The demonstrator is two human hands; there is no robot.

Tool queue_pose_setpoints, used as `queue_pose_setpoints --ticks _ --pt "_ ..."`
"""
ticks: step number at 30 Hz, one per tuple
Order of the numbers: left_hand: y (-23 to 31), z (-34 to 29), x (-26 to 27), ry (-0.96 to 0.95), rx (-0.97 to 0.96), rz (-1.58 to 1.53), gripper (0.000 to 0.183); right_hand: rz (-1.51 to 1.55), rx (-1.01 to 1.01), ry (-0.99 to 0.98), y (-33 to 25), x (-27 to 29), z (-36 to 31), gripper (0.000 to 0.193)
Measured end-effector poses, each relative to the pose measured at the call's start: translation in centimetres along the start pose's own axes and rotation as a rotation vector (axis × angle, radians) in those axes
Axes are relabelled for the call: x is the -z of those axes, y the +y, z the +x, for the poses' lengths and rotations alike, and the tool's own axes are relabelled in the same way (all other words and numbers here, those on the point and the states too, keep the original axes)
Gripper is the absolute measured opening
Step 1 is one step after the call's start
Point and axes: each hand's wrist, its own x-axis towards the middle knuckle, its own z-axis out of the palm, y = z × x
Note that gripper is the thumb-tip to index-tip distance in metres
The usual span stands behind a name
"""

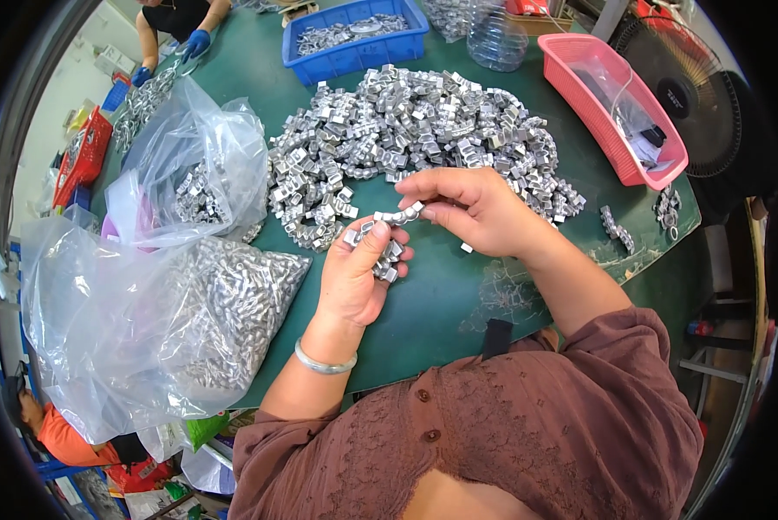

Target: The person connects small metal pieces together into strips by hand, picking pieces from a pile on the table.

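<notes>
l hand (354, 276) curled, palm up; r hand (486, 208) v close, in pinch pose.

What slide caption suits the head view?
Left hand holds linked metal pieces, right hand at their end, near a metal heap on a green table.

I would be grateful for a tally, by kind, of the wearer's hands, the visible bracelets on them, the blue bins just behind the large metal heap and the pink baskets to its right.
Hands, left hand and right hand: 2
Bracelet: 1
Blue bin: 1
Pink basket: 1
Total: 5
</notes>
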Motion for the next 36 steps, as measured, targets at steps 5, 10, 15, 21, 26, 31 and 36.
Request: queue_pose_setpoints --ticks 5,10,15,21,26,31,36 --pt "0.4 0.2 -0.1 0.012 -0.079 -0.076 0.023 -0.239 0.139 -0.029 -0.5 0.1 0.6 0.037" --pt "0.2 -0.2 -0.4 0.007 -0.196 -0.014 0.029 -0.230 0.129 -0.021 -0.7 0.5 0.3 0.040" --pt "-0.1 -0.2 -0.2 -0.018 -0.361 0.144 0.032 -0.871 0.232 -0.098 -0.6 2.4 0.4 0.036" --pt "0.0 -0.2 0.3 -0.174 -0.335 0.047 0.038 -1.270 0.081 -0.202 -0.4 2.1 -0.2 0.022" --pt "0.4 0.5 0.8 -0.333 -0.162 -0.299 0.031 -1.279 0.103 -0.216 0.0 2.1 -0.1 0.012" --pt "0.4 0.4 1.5 -0.416 -0.047 -0.486 0.029 -1.255 0.175 -0.162 0.4 1.8 -0.1 0.008" --pt "2.7 0.5 1.9 -0.358 -0.043 -0.608 0.028 -1.247 0.182 -0.077 0.6 1.3 0.2 0.011"
